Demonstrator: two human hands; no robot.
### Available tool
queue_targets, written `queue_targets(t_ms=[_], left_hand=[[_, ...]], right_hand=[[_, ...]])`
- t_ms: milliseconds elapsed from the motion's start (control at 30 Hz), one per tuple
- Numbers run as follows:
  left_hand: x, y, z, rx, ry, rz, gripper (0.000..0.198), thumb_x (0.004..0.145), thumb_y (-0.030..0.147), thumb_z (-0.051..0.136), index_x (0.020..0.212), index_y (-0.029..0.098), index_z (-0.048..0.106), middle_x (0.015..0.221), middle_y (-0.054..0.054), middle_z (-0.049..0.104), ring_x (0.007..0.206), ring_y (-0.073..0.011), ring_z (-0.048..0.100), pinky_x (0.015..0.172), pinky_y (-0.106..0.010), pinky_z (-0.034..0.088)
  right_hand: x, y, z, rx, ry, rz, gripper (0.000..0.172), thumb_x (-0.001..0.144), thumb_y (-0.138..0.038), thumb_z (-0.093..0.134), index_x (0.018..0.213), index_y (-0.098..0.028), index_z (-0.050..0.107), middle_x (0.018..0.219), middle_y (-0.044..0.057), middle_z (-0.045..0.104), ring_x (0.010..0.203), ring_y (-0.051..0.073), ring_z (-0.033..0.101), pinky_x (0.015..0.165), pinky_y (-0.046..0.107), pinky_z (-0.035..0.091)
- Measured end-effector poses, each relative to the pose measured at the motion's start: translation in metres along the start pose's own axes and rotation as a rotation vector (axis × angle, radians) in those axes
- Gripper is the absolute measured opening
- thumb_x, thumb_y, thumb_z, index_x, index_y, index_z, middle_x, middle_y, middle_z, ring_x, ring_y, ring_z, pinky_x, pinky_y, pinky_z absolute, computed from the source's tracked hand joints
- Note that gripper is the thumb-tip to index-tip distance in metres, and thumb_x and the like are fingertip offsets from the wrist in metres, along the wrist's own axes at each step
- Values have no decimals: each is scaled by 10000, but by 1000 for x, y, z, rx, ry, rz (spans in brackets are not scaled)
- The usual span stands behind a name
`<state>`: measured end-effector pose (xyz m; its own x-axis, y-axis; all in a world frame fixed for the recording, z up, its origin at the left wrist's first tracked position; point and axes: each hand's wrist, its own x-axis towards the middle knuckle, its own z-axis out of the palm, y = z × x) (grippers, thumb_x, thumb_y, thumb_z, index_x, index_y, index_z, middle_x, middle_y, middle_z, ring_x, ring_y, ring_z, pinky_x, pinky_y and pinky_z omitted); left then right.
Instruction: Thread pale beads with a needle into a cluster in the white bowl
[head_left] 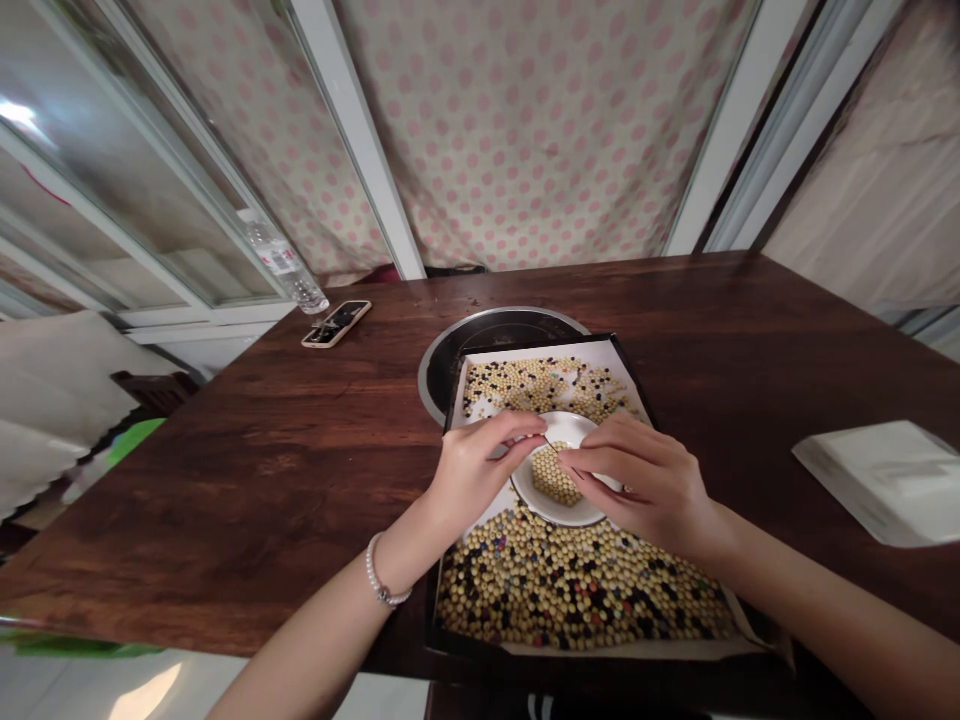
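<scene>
Soybeans all over a paper-lined black tray, mixed with black beans and a few coloured ones; the mix is thick at the near end and thinner at the far end. Small white dish sits over the middle of the tray, with a neat little heap of pale beans inside; from this view I can't spot any dark ones in it. Left hand is on the dish's left side and right hand on its right; the fingers of both are curled in and closed against the rim, so they seem to have hold of the dish, though I can't tell whether it's lifted or resting on the paper.

Main risk, imo, is a tilt; if the dish tips too far, those pale beans could roll over the rim and land back in the mixed lot. Far end of the tray also overlaps a round black hob set into the dark wooden counter; a bump could make it shift, and loose beans could scatter off the paper. Phone and plastic water bottle lie well off to the left.
</scene>
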<state>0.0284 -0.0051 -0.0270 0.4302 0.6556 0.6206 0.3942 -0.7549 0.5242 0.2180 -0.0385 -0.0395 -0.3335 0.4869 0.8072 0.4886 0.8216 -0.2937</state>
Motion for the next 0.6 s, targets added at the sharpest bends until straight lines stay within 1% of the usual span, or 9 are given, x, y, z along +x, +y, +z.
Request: queue_targets(t_ms=[100, 267, 400, 500, 600], left_hand=[[0, 0, 1, 1, -2, -12, 161, 793, 134, 619, 924, 225, 641, 840, 23, 714, 719, -107, 686, 695, -208, 592], [0, 0, 1, -8, -10, -22, 160, 788, 128, 627, 919, 219, 635, 837, 27, 712, 708, -98, 685, 686, -190, 587], [0, -1, 1, 7, 14, 42, 138, 775, 135, 648, 887, 215, 646, 825, 24, 715, 700, -98, 682, 669, -188, 577], [-1, 1, 0, -3, 11, 94, 118, 774, 147, 656, 871, 213, 648, 812, 20, 716, 702, -101, 681, 667, -193, 572], [0, 1, 0, 2, 11, 82, 105, 780, 157, 651, 867, 217, 650, 811, 21, 717, 705, -106, 681, 670, -202, 573]], right_hand=[[0, 1, 2, 23, -27, 53, 194, 777, -71, 583, 898, -217, 625, 740, 23, 634, 685, 134, 588, 605, 284, 521], [-1, 1, 2, 46, -11, 62, 200, 775, -67, 587, 902, -218, 622, 757, 25, 635, 717, 134, 602, 625, 279, 526], [-3, 3, 2, 54, -32, 56, 197, 777, -70, 594, 907, -212, 633, 754, 25, 643, 689, 130, 602, 612, 280, 524], [-3, 4, 2, 69, -29, 55, 198, 785, -79, 589, 912, -221, 643, 773, 22, 648, 711, 131, 610, 619, 281, 527], [-1, 3, 1, 89, -3, 76, 193, 782, -76, 592, 912, -206, 650, 772, 32, 646, 712, 132, 613, 616, 274, 528]])
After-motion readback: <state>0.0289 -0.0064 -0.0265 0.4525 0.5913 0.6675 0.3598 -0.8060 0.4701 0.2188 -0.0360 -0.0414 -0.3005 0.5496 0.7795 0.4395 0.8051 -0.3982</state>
